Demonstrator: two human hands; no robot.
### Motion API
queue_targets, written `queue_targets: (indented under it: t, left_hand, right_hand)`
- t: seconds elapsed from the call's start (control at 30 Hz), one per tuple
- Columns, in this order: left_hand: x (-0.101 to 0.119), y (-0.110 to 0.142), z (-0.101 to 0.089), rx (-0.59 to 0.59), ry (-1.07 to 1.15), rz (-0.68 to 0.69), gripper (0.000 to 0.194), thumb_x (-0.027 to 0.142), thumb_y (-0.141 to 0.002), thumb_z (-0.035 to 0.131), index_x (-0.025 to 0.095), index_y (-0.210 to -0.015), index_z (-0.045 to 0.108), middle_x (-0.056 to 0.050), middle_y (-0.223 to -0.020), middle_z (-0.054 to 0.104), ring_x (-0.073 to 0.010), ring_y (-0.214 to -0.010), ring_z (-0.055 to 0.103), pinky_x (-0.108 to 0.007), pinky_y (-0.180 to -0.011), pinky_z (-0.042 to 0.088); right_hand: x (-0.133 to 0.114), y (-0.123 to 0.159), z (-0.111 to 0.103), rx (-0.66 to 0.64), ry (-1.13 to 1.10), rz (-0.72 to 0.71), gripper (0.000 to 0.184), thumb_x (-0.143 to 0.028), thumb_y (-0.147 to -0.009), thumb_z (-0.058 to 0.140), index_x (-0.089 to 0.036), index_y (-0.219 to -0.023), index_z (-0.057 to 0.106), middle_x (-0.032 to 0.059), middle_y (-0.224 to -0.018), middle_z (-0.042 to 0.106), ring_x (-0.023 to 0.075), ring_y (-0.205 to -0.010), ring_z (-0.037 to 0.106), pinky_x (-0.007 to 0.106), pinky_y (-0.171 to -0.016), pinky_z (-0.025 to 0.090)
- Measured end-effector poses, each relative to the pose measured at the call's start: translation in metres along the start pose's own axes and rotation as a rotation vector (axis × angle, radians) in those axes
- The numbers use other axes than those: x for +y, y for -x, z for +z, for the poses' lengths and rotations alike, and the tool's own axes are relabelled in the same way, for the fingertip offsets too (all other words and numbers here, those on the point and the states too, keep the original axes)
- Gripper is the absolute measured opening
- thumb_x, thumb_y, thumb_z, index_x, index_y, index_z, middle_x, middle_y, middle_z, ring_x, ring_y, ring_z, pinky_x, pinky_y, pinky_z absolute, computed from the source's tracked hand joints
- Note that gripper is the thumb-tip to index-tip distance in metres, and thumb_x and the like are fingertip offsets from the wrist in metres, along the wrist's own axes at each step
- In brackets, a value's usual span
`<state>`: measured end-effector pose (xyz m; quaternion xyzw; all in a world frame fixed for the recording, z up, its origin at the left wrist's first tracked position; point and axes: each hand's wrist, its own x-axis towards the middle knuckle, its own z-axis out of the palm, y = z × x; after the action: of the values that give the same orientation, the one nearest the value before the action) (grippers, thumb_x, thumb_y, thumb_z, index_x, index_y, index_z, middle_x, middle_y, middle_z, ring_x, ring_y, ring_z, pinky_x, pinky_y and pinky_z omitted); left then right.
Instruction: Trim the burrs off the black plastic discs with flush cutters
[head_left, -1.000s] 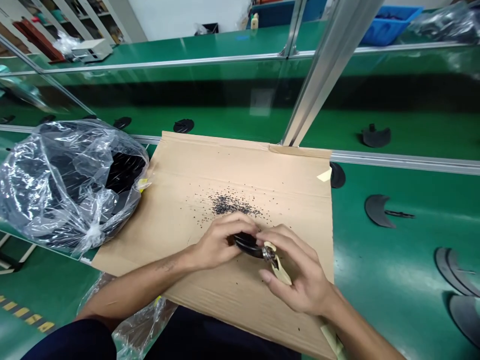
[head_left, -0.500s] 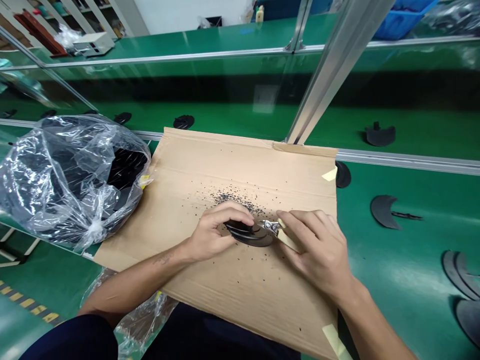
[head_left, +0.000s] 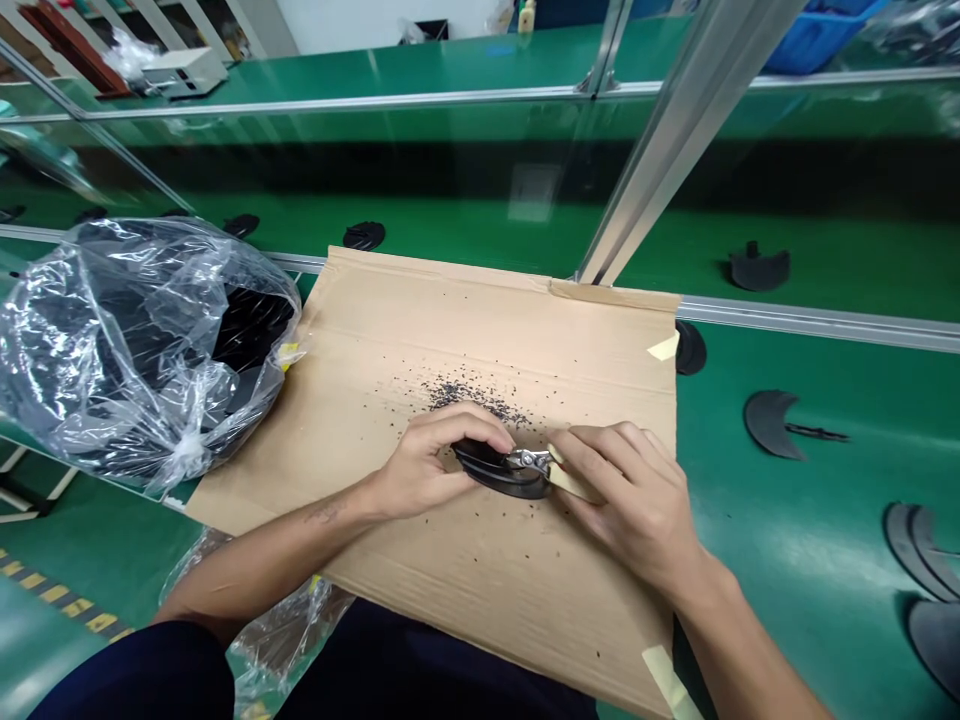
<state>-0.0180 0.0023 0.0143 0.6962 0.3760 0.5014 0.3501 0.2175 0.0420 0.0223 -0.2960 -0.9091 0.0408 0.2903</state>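
My left hand [head_left: 442, 455] is closed around a curved black plastic part [head_left: 501, 476], its thumb below and fingers above. In my right hand [head_left: 630, 490] is a pair of small cutting pliers [head_left: 534, 460] with pale yellow handles, gripped with the fingers closed. The metal jaws reach the part's upper side near my left fingertips; whether they bite on it I cannot make out. Behind my hands many tiny black scraps [head_left: 480, 395] lie scattered over a sheet of cardboard [head_left: 405, 320].
A clear plastic bag [head_left: 142, 350] of black parts stands at the left. Several loose black parts [head_left: 772, 425] lie on the green surface at the right. A metal post [head_left: 675, 150] rises behind the cardboard, and a rail [head_left: 825, 323] runs along the back.
The pliers' jaws have moved left onto the black part, with my right hand shifting slightly left. In my left hand the part has tilted, showing its curved edge more.
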Motion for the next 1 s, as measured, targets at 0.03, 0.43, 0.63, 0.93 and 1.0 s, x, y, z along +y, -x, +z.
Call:
queue_targets:
  t: [0.03, 0.43, 0.63, 0.93, 1.0]
  left_hand:
    - [0.0001, 0.0001, 0.0000, 0.000, 0.000, -0.001, 0.017, 0.012, -0.085, 0.073, 0.017, -0.101, 0.071, -0.007, -0.098, 0.073, -0.0153, -0.094, 0.070, -0.030, -0.084, 0.058]
    - [-0.0001, 0.0006, 0.0021, 0.016, -0.002, -0.031, 0.017, 0.012, -0.084, 0.072, 0.018, -0.100, 0.071, -0.006, -0.098, 0.073, -0.0155, -0.093, 0.069, -0.030, -0.082, 0.057]
    - [-0.0008, 0.0011, -0.0011, 0.004, -0.056, -0.077, 0.025, 0.011, -0.083, 0.071, 0.019, -0.106, 0.068, -0.005, -0.100, 0.069, -0.0163, -0.095, 0.065, -0.031, -0.084, 0.054]
    - [-0.0023, 0.0037, 0.0028, -0.116, -0.221, 0.068, 0.060, 0.007, -0.087, 0.059, 0.029, -0.142, 0.053, -0.003, -0.096, 0.059, -0.0149, -0.086, 0.055, -0.029, -0.073, 0.052]
    - [-0.0039, 0.0045, 0.0028, -0.110, -0.268, 0.040, 0.063, 0.006, -0.087, 0.058, 0.028, -0.146, 0.049, -0.004, -0.098, 0.059, -0.0152, -0.087, 0.056, -0.029, -0.074, 0.052]
  right_hand:
    - [-0.0003, -0.0002, -0.0001, 0.003, 0.007, -0.002, 0.021, -0.019, -0.096, 0.059, -0.021, -0.116, 0.065, 0.0061, -0.093, 0.073, 0.0182, -0.077, 0.058, 0.033, -0.066, 0.041]
    - [-0.0043, -0.0014, -0.0027, 0.044, 0.086, -0.041, 0.014, -0.013, -0.094, 0.061, -0.018, -0.106, 0.065, 0.0028, -0.081, 0.073, 0.0138, -0.064, 0.058, 0.029, -0.058, 0.041]
    - [-0.0033, 0.0011, -0.0007, 0.053, 0.059, 0.032, 0.013, -0.019, -0.097, 0.060, -0.017, -0.108, 0.067, 0.0036, -0.081, 0.073, 0.0138, -0.069, 0.061, 0.027, -0.058, 0.042]
    - [-0.0029, 0.0019, 0.0023, 0.086, 0.240, 0.091, 0.017, -0.022, -0.095, 0.062, -0.015, -0.110, 0.066, 0.0036, -0.082, 0.072, 0.0144, -0.069, 0.055, 0.028, -0.060, 0.036]
    - [-0.0027, 0.0025, 0.0026, 0.065, 0.271, 0.109, 0.021, -0.021, -0.094, 0.060, -0.016, -0.114, 0.064, 0.0044, -0.085, 0.071, 0.0163, -0.072, 0.055, 0.029, -0.062, 0.037]
